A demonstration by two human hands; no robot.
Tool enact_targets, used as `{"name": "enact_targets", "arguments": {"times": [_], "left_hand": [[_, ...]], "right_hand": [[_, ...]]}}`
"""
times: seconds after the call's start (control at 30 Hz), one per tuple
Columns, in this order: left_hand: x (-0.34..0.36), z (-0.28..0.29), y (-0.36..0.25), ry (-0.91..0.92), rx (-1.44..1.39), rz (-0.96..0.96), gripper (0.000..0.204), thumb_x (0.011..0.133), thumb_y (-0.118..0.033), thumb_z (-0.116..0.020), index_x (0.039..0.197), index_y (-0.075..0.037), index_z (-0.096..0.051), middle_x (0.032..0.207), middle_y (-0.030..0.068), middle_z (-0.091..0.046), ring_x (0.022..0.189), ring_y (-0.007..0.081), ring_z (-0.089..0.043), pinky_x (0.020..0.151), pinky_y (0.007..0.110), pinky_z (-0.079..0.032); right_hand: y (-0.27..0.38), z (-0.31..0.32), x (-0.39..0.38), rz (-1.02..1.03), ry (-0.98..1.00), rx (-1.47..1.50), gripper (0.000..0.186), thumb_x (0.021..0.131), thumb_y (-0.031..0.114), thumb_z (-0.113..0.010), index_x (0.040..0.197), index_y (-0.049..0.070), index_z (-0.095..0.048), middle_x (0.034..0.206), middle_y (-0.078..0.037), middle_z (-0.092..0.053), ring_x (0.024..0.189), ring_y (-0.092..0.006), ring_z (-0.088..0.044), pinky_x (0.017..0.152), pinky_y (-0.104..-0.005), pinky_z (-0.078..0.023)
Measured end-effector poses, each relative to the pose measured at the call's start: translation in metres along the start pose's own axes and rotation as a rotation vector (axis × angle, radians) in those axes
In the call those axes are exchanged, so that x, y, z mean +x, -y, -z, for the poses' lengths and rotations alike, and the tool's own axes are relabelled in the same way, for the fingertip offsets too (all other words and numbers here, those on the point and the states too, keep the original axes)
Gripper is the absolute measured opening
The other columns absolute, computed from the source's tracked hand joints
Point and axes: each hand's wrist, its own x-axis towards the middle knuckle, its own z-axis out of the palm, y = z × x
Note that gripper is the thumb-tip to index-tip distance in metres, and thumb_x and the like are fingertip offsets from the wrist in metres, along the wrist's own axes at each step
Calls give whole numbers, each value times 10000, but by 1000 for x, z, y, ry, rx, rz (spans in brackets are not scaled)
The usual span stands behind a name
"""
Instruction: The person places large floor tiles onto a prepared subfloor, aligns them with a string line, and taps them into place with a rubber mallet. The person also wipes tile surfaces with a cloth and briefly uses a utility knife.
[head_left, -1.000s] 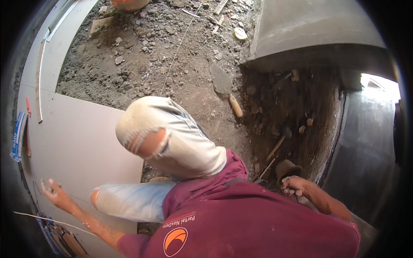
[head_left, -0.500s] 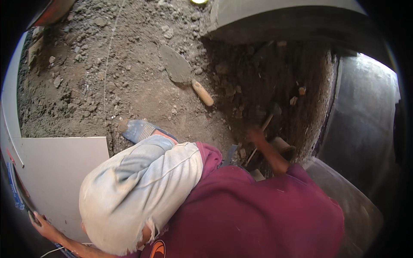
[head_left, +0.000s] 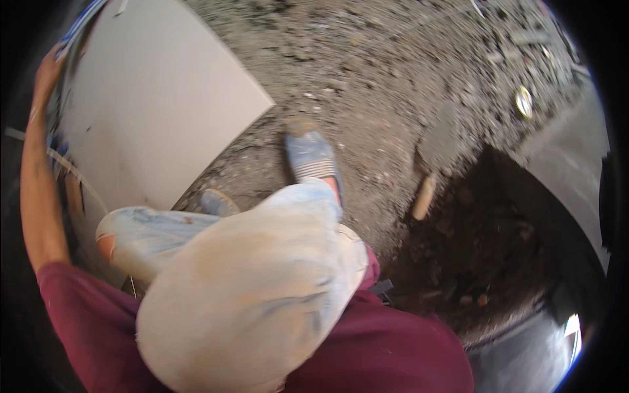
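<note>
My left hand [head_left: 50, 68] reaches to the far upper left, at a blue-and-white strip [head_left: 79, 26] beside a large pale tile [head_left: 157, 101]. Its fingers are blurred, so I cannot tell whether they grip the strip. My right hand is out of sight. Below the tile are my bent knees in torn pale jeans [head_left: 242, 285], with one grey-blue shoe [head_left: 304, 150] standing on gritty dirt. A trowel lies right of that shoe, its grey blade [head_left: 438, 134] above its wooden handle [head_left: 425, 195].
Rough rubble and dirt [head_left: 354, 59] stretch across the top. A small pale round item [head_left: 523, 101] lies at upper right. A shadowed recess [head_left: 472, 236] with loose chunks sits beside a smooth grey concrete face [head_left: 563, 157]. More strips [head_left: 72, 183] lie along the tile's left side.
The view has swung round. My left arm has gone from lower left to stretched upward along the left edge. My right hand, earlier near the recess, has left the picture.
</note>
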Motion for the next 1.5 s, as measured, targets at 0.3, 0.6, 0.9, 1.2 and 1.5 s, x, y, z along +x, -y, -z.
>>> {"name": "enact_targets", "arguments": {"times": [0.3, 0.6, 0.9, 1.2, 1.5], "left_hand": [[-112, -23, 16, 57, -359, 215, 651, 927, -385, -668, 1464, -69, -481, 1476, 183, -515, 1372, 310, -480, 1149, 386, -349], [-240, -262, -49, 420, -839, 600, 1081, 816, -611, -713, 1547, 38, -252, 1586, 274, -294, 1488, 353, -291, 1210, 413, -265], [-259, -296, -53, 334, -780, 1004, 1118, 697, -725, -738, 1596, -312, -216, 1684, 57, -99, 1502, 491, -84, 1145, 688, -240], [-254, -280, -32, 391, -796, 1021, 1098, 689, -729, -743, 1585, -351, -234, 1678, 26, -133, 1502, 484, -90, 1112, 733, -253], [-256, -283, -33, 328, -799, 1023, 1110, 680, -737, -742, 1586, -326, -251, 1677, 51, -135, 1502, 490, -88, 1125, 726, -237]], "right_hand": [[85, -32, -112, 368, 218, -143, 448, 905, 262, -692, 1255, 14, -563, 971, -168, -646, 853, -307, -650, 709, -404, -513], [332, -30, -303, 1243, 236, -362, 419, 946, 257, -658, 1261, 6, -540, 835, -167, -641, 723, -282, -645, 621, -405, -497], [622, -194, -740, 2363, 429, -646, 487, 1013, 216, -572, 1446, 47, -425, 763, -65, -599, 553, -124, -536, 481, -292, -446], [540, -354, -888, 2211, 745, -302, 612, 1042, 226, -521, 1582, 128, -251, 784, -194, -653, 585, -231, -614, 552, -398, -505], [522, -375, -905, 2215, 640, -593, 625, 993, 161, -591, 1560, 167, -328, 953, -247, -708, 784, -366, -726, 654, -416, -540]]}}
